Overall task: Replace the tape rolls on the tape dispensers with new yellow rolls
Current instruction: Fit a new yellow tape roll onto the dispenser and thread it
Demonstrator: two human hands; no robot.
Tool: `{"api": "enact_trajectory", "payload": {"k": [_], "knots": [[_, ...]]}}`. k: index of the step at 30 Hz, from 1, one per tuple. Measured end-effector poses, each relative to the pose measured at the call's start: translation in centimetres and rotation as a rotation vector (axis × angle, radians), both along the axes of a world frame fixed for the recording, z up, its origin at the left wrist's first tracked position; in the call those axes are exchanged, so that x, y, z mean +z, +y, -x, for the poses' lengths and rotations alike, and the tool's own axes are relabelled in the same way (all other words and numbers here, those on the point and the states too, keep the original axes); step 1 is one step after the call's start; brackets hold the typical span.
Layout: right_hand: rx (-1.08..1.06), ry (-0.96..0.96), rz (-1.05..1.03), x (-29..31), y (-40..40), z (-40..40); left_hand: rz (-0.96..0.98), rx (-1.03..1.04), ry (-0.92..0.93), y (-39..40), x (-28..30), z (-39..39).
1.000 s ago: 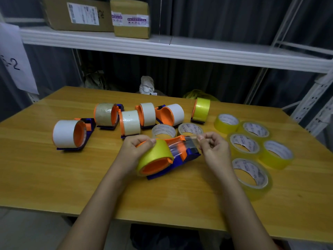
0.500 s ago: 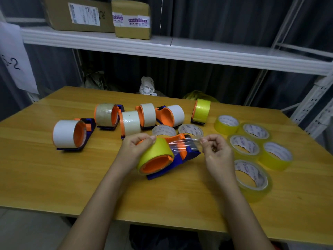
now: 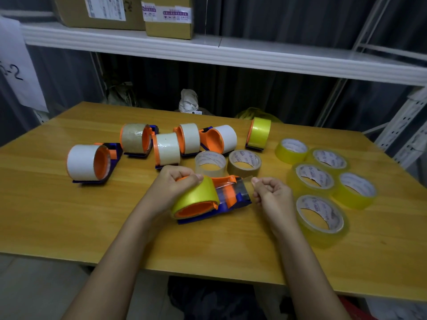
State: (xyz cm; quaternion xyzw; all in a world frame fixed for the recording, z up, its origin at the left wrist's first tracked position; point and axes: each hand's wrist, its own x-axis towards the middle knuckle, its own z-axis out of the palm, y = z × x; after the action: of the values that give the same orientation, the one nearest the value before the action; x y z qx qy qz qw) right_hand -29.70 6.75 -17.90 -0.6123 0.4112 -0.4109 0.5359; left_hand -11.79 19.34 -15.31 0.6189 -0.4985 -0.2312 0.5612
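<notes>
Near the table's point(image 3: 69, 227) front edge, about midway along: dispenser point(image 3: 231, 202) with yellow roll point(image 3: 196, 195), lying between both hands. Left hand point(image 3: 175, 183) curled over the roll, gripping it. Right hand point(image 3: 272, 192) closed, pinching the clear tape end point(image 3: 245, 181) just beside the dispenser's nose.

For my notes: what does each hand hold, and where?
Left hand grips the yellow roll on top; right hand pinches the tape's free end.

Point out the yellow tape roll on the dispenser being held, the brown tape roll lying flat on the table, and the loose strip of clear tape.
Yellow tape roll on the held dispenser point(image 3: 196, 195), head view, outer wound face.
Brown tape roll lying flat point(image 3: 240, 170), head view, outer side wall.
Loose clear tape strip point(image 3: 245, 182), head view, free end near the right thumb.
</notes>
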Motion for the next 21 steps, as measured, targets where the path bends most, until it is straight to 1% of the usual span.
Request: {"api": "enact_trajectory", "payload": {"k": [3,8,11,17,19,21], "knots": [[0.017,-0.031,0.059,0.0,0.4,0.2,0.029,0.094,0.006,0.2,-0.5,-0.2],[-0.001,-0.033,0.403,0.0,0.9,0.3,0.012,0.086,0.008,0.1,-0.6,0.0],[-0.021,-0.011,0.551,0.3,1.0,0.2,0.015,0.087,0.006,0.0,-0.6,0.0],[-0.02,-0.021,0.652,0.6,0.2,-0.4,0.027,0.05,-0.073,-0.2,-0.3,0.0],[-0.011,-0.026,0.651,1.0,-0.2,-0.7,0.029,0.038,-0.055,-0.2,-0.2,0.0],[-0.006,-0.028,0.627,1.4,-0.4,-1.0,0.017,0.028,-0.077,-0.2,-0.1,0.1]]}}
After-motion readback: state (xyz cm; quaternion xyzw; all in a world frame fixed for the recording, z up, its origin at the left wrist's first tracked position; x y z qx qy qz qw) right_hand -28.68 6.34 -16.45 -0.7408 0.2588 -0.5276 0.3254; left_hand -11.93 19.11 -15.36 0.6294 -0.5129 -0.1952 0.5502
